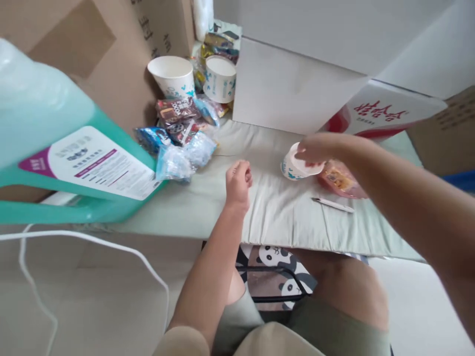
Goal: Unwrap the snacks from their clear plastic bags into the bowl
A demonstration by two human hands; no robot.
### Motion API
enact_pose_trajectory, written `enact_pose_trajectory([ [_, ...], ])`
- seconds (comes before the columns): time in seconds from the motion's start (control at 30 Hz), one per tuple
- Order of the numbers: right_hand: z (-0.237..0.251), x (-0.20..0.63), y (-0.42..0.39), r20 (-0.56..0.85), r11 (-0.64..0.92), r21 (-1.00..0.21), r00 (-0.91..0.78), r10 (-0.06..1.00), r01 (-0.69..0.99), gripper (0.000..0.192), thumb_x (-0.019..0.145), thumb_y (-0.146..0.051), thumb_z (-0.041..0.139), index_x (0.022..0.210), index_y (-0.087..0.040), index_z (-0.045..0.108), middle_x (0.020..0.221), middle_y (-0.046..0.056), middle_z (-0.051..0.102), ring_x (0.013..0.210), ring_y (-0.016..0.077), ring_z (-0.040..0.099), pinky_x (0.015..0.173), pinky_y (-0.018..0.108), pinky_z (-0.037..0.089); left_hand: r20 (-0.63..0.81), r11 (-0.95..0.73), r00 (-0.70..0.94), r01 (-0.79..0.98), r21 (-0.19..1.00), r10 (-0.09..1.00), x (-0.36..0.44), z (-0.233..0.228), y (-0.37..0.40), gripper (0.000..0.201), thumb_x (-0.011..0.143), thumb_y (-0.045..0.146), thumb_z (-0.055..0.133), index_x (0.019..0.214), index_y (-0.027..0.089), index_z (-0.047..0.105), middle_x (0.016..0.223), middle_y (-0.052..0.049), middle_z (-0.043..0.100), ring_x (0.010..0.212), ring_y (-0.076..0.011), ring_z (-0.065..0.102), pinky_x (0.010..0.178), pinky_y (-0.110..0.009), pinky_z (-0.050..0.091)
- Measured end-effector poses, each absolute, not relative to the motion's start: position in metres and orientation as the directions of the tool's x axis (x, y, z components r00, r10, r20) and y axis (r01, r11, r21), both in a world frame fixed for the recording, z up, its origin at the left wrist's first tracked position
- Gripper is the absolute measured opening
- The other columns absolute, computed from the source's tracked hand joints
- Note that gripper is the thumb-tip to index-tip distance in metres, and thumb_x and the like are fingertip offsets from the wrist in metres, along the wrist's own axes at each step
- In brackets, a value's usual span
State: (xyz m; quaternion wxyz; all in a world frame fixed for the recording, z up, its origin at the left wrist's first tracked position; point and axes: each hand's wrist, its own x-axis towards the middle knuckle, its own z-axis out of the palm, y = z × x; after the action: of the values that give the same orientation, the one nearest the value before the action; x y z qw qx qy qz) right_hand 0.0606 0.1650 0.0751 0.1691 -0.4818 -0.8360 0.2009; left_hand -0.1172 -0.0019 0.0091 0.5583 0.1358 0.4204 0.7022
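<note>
**A:** My right hand [319,151] is on the cup [297,168], fingers curled down over its rim and gripping it from above. The cup sits tilted on the surface [274,207], near the middle, just beside a red packet [339,180].

**B:** And your left?

**A:** The left hand [238,182] is loosely curled into a half fist, holding nothing that I can see, resting on the cloth well apart from the cup.

**B:** How do I keep that grip sound?

**A:** I judge a paper cup crushes easily, so I press lightly and spread the fingers around the rim, not pinching one spot. Since it leans, I'd set it level before lifting. I cannot tell whether anything is inside it.

**B:** What's around to avoid?

**A:** A pen [333,204] lies just in front of the packet, near my right forearm; a sweep of the arm could knock it. A white box [293,89] stands behind the cup. Snack packs [178,133] and two more cups [174,74] are off to the left, well apart, and a green jug [55,148] looms close to the camera on that side.

**B:** So the left hand is free to help?

**A:** Yes, I think it could steady the cup's side.
</note>
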Motion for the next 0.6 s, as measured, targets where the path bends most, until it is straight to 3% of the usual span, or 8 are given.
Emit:
enact_pose_trajectory([
  [0.07,0.083,0.024,0.163,-0.058,0.475,-0.445,-0.554,0.831,0.759,0.023,0.07,-0.03,0.083,0.059,-0.019,0.066,0.06,0.004,0.06,0.077,0.0222,0.068,0.08,0.04,0.054,-0.402,0.038,-0.279,-0.78,0.624,0.872,-0.125,0.011,0.0,0.031,0.079,0.028,0.057,0.061,0.021,0.033,0.052,0.009,0.02,0.042,-0.0049,0.018,0.044,-0.024,0.014],
  [0.1,0.08,-0.001,0.159,-0.125,0.481,-0.468,-0.594,0.795,0.741,0.017,0.072,-0.031,0.083,0.076,-0.019,0.072,0.068,0.004,0.064,0.08,0.0228,0.069,0.083,0.042,0.055,-0.46,0.071,-0.24,-0.824,0.563,0.855,-0.128,0.011,0.001,0.031,0.081,0.027,0.055,0.062,0.021,0.031,0.052,0.009,0.018,0.042,-0.0051,0.017,0.043,-0.024,0.014],
  [0.17,0.064,-0.057,0.15,-0.102,0.468,-0.601,-0.643,0.759,0.648,0.047,0.071,-0.037,0.085,0.111,-0.021,0.069,0.088,0.005,0.07,0.091,0.025,0.069,0.09,0.045,0.056,-0.551,0.121,-0.168,-0.885,0.45,0.817,-0.132,0.012,0.004,0.028,0.083,0.024,0.049,0.063,0.021,0.03,0.052,0.009,0.017,0.041,-0.0055,0.016,0.042,-0.024,0.014],
  [0.2,0.051,-0.084,0.146,-0.093,0.445,-0.658,-0.652,0.753,0.608,0.06,0.068,-0.039,0.087,0.121,-0.021,0.064,0.097,0.006,0.07,0.095,0.0264,0.069,0.092,0.047,0.056,-0.581,0.138,-0.138,-0.904,0.404,0.802,-0.132,0.011,0.006,0.027,0.084,0.023,0.047,0.064,0.021,0.03,0.051,0.009,0.017,0.04,-0.0057,0.016,0.042,-0.024,0.014],
  [0.3,0.006,-0.143,0.138,-0.094,0.339,-0.756,-0.606,0.79,0.56,0.079,0.06,-0.036,0.091,0.128,-0.02,0.055,0.111,0.009,0.066,0.104,0.0292,0.066,0.096,0.051,0.056,-0.607,0.146,-0.087,-0.935,0.324,0.79,-0.131,0.01,0.007,0.027,0.084,0.019,0.043,0.064,0.022,0.027,0.05,0.008,0.016,0.04,-0.0059,0.014,0.041,-0.025,0.012],
  [0.4,-0.025,-0.159,0.138,-0.089,0.284,-0.778,-0.546,0.833,0.561,0.079,0.059,-0.034,0.091,0.126,-0.02,0.051,0.117,0.009,0.064,0.109,0.0291,0.065,0.098,0.052,0.055,-0.604,0.116,-0.111,-0.939,0.323,0.789,-0.128,0.009,0.006,0.028,0.085,0.017,0.043,0.064,0.022,0.025,0.051,0.009,0.015,0.04,-0.0056,0.012,0.042,-0.025,0.012],
  [0.6,0.001,-0.112,0.131,0.139,0.399,-0.792,-0.5,0.855,0.462,0.064,0.072,-0.032,0.083,0.127,-0.023,0.051,0.115,0.005,0.066,0.108,0.0255,0.065,0.097,0.047,0.056,-0.669,0.119,-0.145,-0.936,0.332,0.729,-0.132,0.005,0.007,0.028,0.087,0.019,0.044,0.065,0.022,0.027,0.05,0.009,0.016,0.039,-0.0053,0.015,0.042,-0.025,0.015],
])
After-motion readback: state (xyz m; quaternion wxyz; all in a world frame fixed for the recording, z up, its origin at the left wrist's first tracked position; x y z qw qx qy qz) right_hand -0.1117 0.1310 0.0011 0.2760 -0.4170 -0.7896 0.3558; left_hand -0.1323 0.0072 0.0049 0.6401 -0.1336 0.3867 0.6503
